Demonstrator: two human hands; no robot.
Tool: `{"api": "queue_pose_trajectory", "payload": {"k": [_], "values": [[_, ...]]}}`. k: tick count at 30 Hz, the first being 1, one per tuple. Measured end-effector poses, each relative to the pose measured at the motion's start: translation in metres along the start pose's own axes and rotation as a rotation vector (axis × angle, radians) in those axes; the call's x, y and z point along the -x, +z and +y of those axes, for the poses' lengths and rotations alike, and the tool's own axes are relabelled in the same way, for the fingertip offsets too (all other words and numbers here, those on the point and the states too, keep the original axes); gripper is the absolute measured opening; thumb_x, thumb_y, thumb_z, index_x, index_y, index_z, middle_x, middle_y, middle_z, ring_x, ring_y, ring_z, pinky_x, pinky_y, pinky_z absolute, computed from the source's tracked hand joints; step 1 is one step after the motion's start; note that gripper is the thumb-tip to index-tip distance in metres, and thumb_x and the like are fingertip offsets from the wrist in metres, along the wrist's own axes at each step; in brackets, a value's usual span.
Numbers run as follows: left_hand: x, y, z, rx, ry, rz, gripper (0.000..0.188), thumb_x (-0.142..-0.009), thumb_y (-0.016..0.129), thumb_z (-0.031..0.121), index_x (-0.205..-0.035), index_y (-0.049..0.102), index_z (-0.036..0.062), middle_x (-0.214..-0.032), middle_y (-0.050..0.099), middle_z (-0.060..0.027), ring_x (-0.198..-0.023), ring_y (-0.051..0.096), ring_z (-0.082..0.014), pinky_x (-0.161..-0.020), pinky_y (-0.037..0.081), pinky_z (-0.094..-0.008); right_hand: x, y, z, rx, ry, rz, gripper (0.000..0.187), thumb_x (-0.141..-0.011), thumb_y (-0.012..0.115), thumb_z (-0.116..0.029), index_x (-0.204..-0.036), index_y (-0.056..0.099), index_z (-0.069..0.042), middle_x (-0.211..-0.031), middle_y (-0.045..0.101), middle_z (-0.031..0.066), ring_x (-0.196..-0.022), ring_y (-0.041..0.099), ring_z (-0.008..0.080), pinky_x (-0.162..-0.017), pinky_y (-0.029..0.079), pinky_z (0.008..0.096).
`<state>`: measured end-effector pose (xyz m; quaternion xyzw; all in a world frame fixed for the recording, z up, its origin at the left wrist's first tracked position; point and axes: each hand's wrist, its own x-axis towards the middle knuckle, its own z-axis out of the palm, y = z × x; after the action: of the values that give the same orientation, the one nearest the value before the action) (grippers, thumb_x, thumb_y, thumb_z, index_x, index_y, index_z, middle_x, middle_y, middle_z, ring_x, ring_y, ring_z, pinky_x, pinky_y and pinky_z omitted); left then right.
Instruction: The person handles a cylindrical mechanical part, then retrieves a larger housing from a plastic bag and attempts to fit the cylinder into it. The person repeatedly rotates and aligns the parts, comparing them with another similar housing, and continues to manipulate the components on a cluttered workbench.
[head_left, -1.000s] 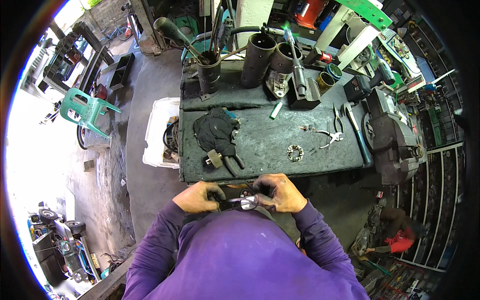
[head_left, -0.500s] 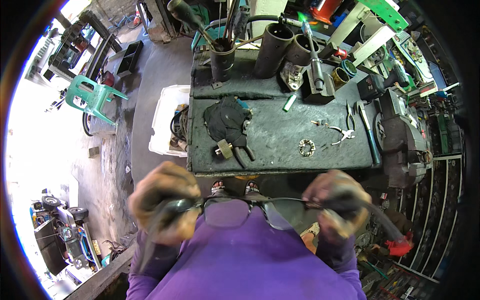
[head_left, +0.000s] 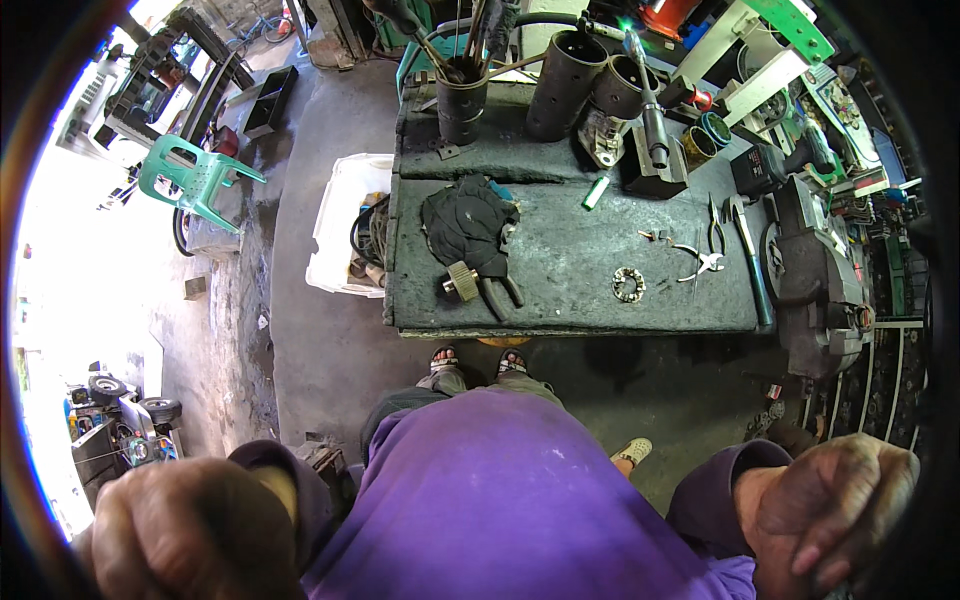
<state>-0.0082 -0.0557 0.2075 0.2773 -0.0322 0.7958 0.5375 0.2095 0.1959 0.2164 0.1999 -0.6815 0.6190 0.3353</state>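
My left hand is raised at the lower left, its fingers curled and smeared by motion. Opposite it, at the lower right, my right hand also has bent fingers, blackened with grime. Whatever either hand grips is hidden, and the eyeglasses do not show at this moment. Both hands are well apart from the workbench. On the bench lie a dark cloth bundle, a knurled brass-coloured fitting, a small ring-shaped part, pliers and a hammer.
Metal cylinders and a pot of tools stand at the bench's back, near a torch with a green-tinged flame. A vise is at the right. Leftward are a white bin and a green chair. Another foot shows nearby.
Both hands have moved apart and toward the lower corners, from in front of my chest. The eyeglasses with a dark cord, stretched between them before, have left the view.
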Motion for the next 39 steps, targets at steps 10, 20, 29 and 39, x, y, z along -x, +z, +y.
{"api": "queue_pose_trajectory", "payload": {"k": [10, 20, 29, 39], "values": [[0.004, -0.015, 0.004, -0.400, 0.165, -0.148, 0.013, -0.087, 0.069, 0.014, -0.095, 0.061, 0.0098, -0.092, 0.066, -0.0125, -0.075, 0.065, -0.0185, -0.075, 0.054, -0.0304, 0.002, 0.002, 0.004, 0.007, -0.018, 0.029, 0.021, -0.098, 0.067, -0.026, -0.096, 0.066, -0.005, -0.088, 0.064, 0.0076, -0.078, 0.069, 0.0230, -0.065, 0.060, 0.0355], [-0.001, -0.034, -0.001, -1.077, 0.267, -0.063, 0.036, -0.084, 0.076, 0.017, -0.115, 0.064, 0.0046, -0.109, 0.068, -0.0172, -0.087, 0.068, -0.0223, -0.081, 0.056, -0.0317, 0.029, -0.013, 0.006, 0.112, -0.076, 0.282, 0.028, -0.100, 0.063, -0.028, -0.102, 0.069, -0.001, -0.090, 0.067, 0.0113, -0.078, 0.068, 0.0232, -0.067, 0.057, 0.0359], [0.033, -0.241, -0.071, -2.378, -0.814, 0.376, 0.070, -0.075, 0.088, 0.031, -0.132, 0.060, 0.0033, -0.118, 0.063, -0.0155, -0.110, 0.065, -0.0349, -0.094, 0.056, -0.0448, 0.177, -0.030, 0.153, 1.069, 0.720, 0.256, 0.019, -0.092, 0.073, -0.010, -0.108, 0.070, 0.000, -0.094, 0.068, 0.0149, -0.080, 0.069, 0.0260, -0.072, 0.055, 0.0363], [0.040, -0.340, -0.099, -2.276, -0.769, 0.525, 0.073, -0.066, 0.090, 0.026, -0.127, 0.060, -0.0029, -0.115, 0.066, -0.0204, -0.107, 0.066, -0.0409, -0.096, 0.054, -0.0451, 0.248, 0.008, 0.189, 0.933, 0.955, 0.044, 0.017, -0.092, 0.072, -0.013, -0.105, 0.071, -0.003, -0.097, 0.070, 0.0140, -0.087, 0.070, 0.0345, -0.077, 0.056, 0.0422]]}}
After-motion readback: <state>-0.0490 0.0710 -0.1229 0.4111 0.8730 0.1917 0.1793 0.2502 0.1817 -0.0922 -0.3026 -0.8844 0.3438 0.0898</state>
